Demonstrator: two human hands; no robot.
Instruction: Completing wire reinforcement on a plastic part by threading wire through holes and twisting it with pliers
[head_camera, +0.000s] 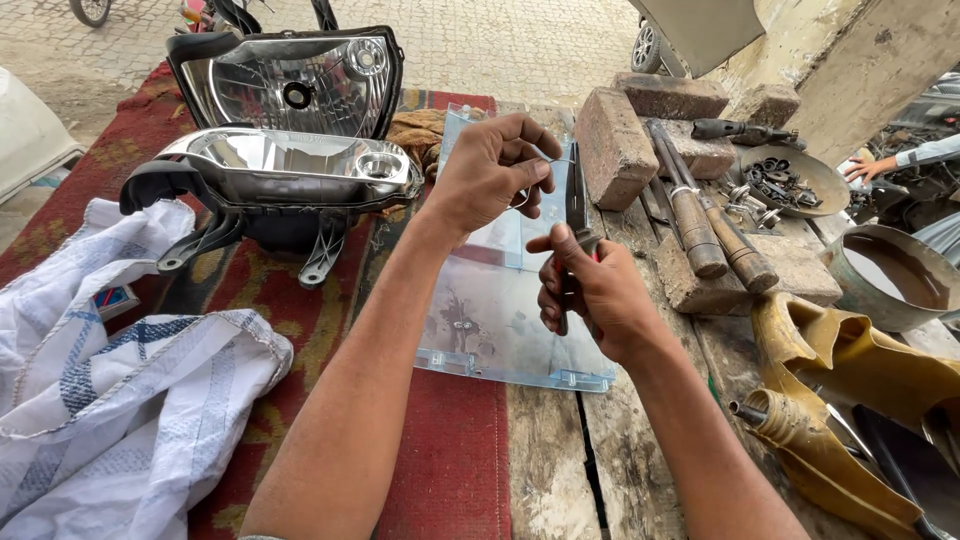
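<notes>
Here the left hand (490, 170) pinches a thin wire clip (530, 190) between thumb and fingertips; the right hand (590, 295) is clamped around pliers (577, 200) gripping its end. Both hover over the clear headlight lens (490, 310), mid-workbench (545, 470). Grip firmly and bend slowly to avoid slippage.

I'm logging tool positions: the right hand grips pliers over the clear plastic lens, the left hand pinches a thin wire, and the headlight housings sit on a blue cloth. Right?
Not quite. The head view shows the headlight housings on a red patterned cloth, not blue. The rest holds: the right hand grips pliers over the clear plastic lens, and the left hand pinches a thin wire.
</notes>
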